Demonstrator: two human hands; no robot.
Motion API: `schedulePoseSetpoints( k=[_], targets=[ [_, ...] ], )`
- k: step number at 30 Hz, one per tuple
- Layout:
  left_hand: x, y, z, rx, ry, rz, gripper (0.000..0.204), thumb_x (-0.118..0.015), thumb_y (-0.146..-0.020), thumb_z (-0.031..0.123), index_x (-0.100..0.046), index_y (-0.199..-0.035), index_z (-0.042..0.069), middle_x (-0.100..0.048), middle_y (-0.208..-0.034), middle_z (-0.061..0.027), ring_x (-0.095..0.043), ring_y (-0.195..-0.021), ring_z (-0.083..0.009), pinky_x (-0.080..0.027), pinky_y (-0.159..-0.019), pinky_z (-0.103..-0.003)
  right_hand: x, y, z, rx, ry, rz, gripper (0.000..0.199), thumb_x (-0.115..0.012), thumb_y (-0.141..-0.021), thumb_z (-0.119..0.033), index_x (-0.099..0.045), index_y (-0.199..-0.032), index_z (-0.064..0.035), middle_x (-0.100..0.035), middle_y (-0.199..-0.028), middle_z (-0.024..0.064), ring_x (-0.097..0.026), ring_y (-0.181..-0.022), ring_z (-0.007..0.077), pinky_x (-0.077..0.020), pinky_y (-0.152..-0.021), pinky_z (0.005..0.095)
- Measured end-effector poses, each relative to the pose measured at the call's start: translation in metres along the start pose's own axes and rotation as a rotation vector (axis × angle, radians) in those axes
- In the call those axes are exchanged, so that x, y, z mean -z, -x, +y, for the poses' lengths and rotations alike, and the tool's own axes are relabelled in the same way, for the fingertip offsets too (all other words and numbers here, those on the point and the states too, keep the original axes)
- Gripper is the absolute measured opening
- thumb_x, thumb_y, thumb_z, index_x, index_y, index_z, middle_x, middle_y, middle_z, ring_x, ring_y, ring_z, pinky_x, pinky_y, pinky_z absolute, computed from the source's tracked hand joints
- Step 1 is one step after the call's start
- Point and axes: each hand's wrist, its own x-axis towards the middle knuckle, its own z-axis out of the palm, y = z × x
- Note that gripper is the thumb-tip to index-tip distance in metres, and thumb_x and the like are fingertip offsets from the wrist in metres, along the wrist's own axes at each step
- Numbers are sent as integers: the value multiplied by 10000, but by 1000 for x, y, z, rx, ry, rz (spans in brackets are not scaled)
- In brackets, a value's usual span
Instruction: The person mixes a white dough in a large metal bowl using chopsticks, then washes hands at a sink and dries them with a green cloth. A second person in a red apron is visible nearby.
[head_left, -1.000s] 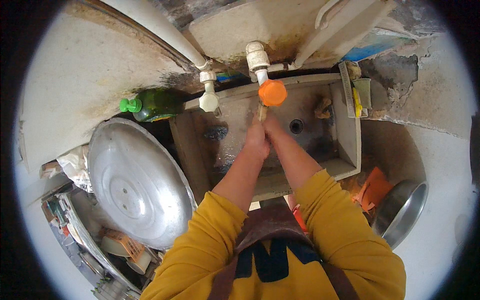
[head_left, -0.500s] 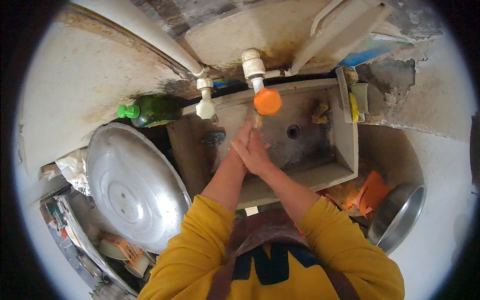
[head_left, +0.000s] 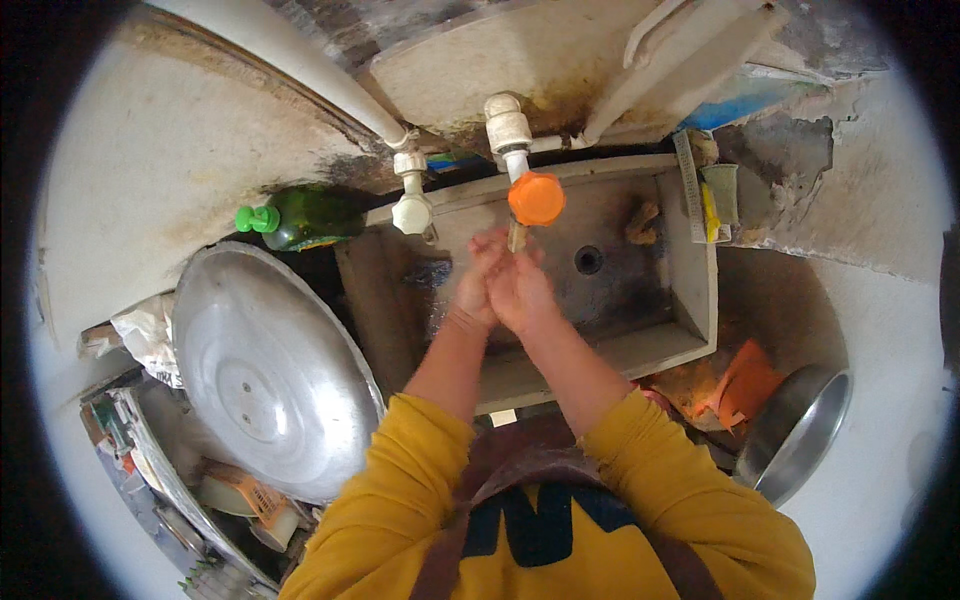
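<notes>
My left hand (head_left: 478, 286) and my right hand (head_left: 520, 292) are pressed side by side over the sink, palms up and loosely cupped. They sit directly under the spout of the tap with the orange knob (head_left: 536, 199). Nothing solid shows in either hand; the fingers are half curled and slightly blurred. Whether water runs over them is hard to make out. Below lies the stained grey stone sink (head_left: 625, 345), with a dark round drain (head_left: 588, 260) to the right of my hands. A second tap with a whitish knob (head_left: 412, 214) stands to the left.
A green bottle (head_left: 315, 218) with a bright green top lies behind the sink's left corner. Left of the sink leans a large metal lid or basin (head_left: 270, 370). A brown lump (head_left: 642, 222) sits in the sink's far right. A steel bowl (head_left: 795, 430) stands lower right.
My hands were pressed palm to palm with the right over the left. They have turned upward into a cupped shape beneath the spout.
</notes>
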Motion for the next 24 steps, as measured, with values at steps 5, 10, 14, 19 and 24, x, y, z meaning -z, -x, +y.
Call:
schedulePoseSetpoints(
  k=[5,10,14,19,24],
  targets=[
    [15,-23,23,82,-236,391,309,-574,-901,301,-549,-1082,52,-580,-1016,-103,-575,-929,-236,-488,-821,-397,-4,18,11,100,203,-151,256,-426,-980,-158,-536,-1137,13,-596,-1100,125,-592,-1007,236,-485,-886,334],
    [-21,-21,3,107,-479,806,457,-494,-920,450,-558,-1064,21,-588,-928,-98,-568,-852,-239,-470,-787,-364,-11,2,-7,480,1706,-65,216,-522,-919,-166,-612,-1038,-9,-648,-913,76,-629,-859,202,-497,-745,327],
    [-39,-18,-6,88,-564,757,576,-468,-912,491,-492,-1194,-11,-570,-1083,-137,-561,-954,-245,-454,-843,-378,-8,-10,-18,365,1671,73,204,-563,-877,-181,-618,-981,-14,-652,-878,93,-635,-793,239,-489,-656,359],
    [-10,-27,19,293,-960,487,502,-418,-933,400,-513,-1236,11,-534,-1231,-167,-539,-1068,-263,-426,-920,-395,17,-19,-2,697,1948,-150,203,-594,-793,-189,-638,-927,-42,-651,-918,171,-612,-874,353,-468,-703,479],
    [-1,-11,-22,-811,-2214,13,444,-369,-939,366,-619,-1128,51,-619,-1118,-176,-593,-975,-377,-436,-889,-465,15,-27,-2,618,2603,-422,204,-589,-766,-139,-633,-933,-33,-640,-960,171,-606,-926,347,-489,-744,438]
  ],
)
